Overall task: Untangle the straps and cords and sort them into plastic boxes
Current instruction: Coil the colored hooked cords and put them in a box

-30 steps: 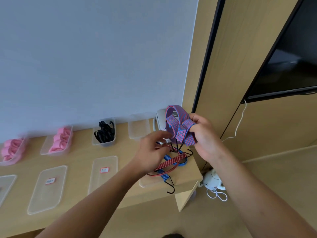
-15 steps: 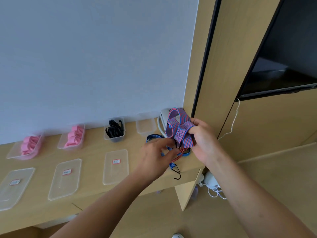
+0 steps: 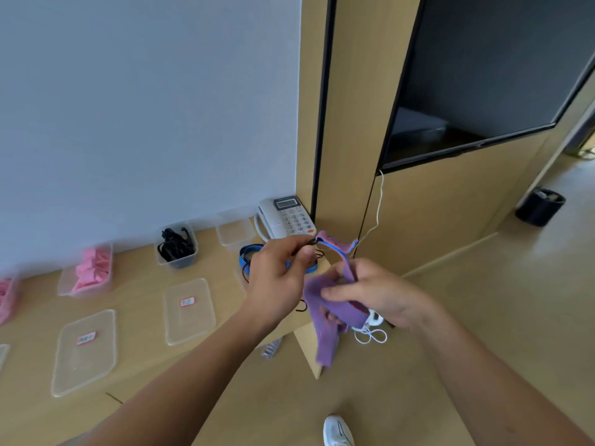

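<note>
— Where is the strap?
— The wide purple woven strap with blue edges (image 3: 325,339) is in the air just off the right end of the pale wooden surface (image 3: 138,294). The right hand (image 3: 376,294) grips its bunched middle, and one end hangs toward the floor.
— And the left hand (image 3: 277,284)?
— It pinches something thin and black at the strap's far end, near the white desk telephone (image 3: 286,217).
— And the boxes?
— They stand along the far edge. The clear plastic box of black cords (image 3: 176,247) has an empty clear box (image 3: 235,233) to its right and a box of pink straps (image 3: 90,273) to its left. A blue-and-black striped cord (image 3: 249,257) lies just behind the left hand.
</note>
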